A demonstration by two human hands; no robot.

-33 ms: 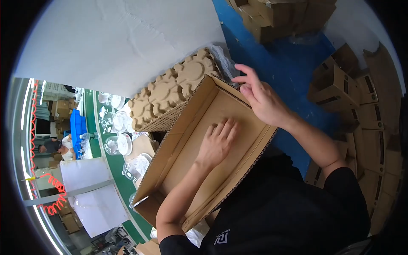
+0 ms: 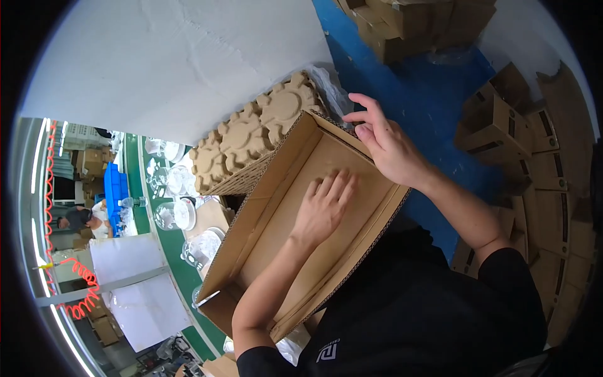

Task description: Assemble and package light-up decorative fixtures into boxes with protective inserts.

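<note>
An open, shallow brown cardboard box lies slanted in front of me, its inside facing up. My left hand reaches into it, palm down on the bottom panel, fingers stretched out and a little bent. At the box's far right end is my right hand, its thumb beside the rim and its fingers spread in the air past the edge. Neither hand grips anything visible. Brown moulded pulp trays are stacked just beyond the box.
Clear domes with white bases stand on a green bench to the left. Clear plastic wrap hangs beside the trays. Cardboard boxes line the right, over a blue floor. Another person is at the far left.
The fingers of my left hand have shifted slightly to the right over the box bottom. My right hand and the box have hardly moved.
</note>
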